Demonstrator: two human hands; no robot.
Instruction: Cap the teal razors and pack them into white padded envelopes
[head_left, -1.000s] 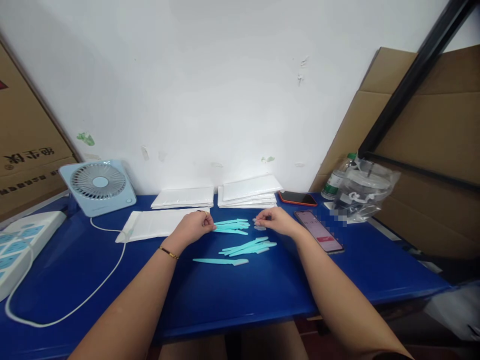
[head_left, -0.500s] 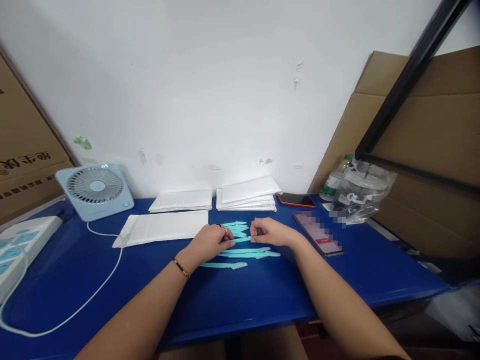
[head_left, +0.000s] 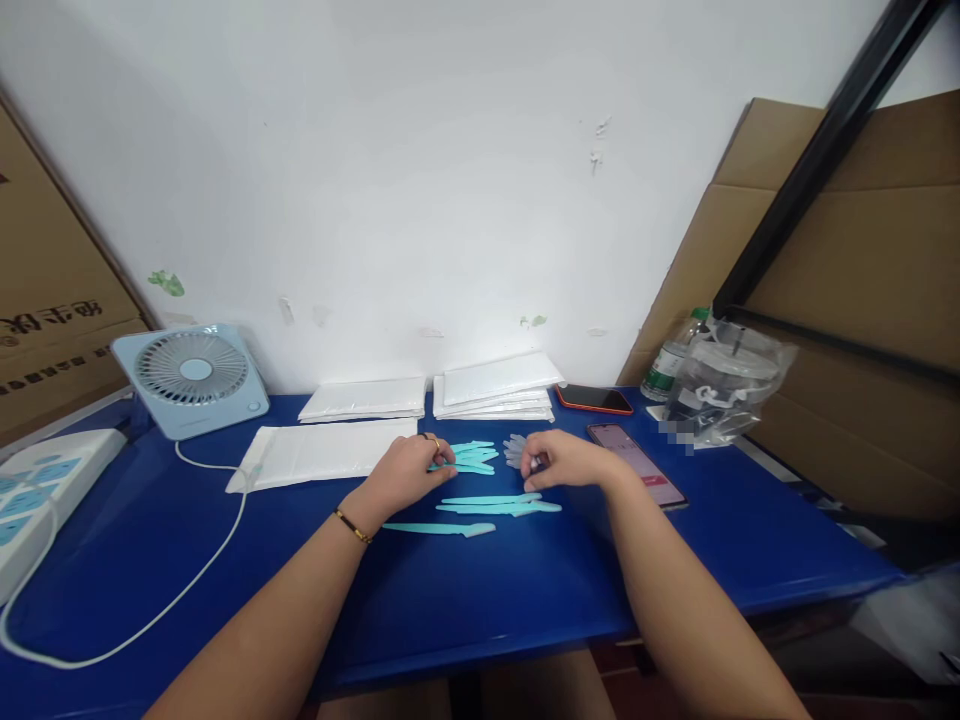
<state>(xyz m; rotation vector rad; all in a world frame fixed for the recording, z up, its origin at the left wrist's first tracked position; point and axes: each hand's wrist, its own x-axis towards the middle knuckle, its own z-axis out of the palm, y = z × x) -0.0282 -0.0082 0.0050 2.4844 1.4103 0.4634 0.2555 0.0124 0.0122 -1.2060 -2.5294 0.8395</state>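
Several turquoise eyebrow razors (head_left: 476, 457) lie in a fanned pile at mid-table. My left hand (head_left: 412, 465), with a ring and a bracelet, is at the left end of this pile, thumb and fingers closed around the handle ends. To the right of the pile is a small heap of clear plastic blade caps (head_left: 514, 450). My right hand (head_left: 562, 460) is beside that heap, fingers pinched on what looks like one clear cap (head_left: 535, 464). Nearer me lie more razors (head_left: 487, 507), and a single razor (head_left: 442, 528) in front of them.
White packets are stacked (head_left: 491, 390) by the wall, with another packet (head_left: 322, 455) at left. A blue fan (head_left: 195, 375) and power strip (head_left: 52, 490) stand left, joined by a cable. Two phones (head_left: 596, 399), a bottle (head_left: 667, 365) and a bagged cup (head_left: 724, 380) are right.
My hands have moved apart. The razor between them now rests with the pile; my left hand has shifted left, my right hand slightly right, uncovering the clear caps.
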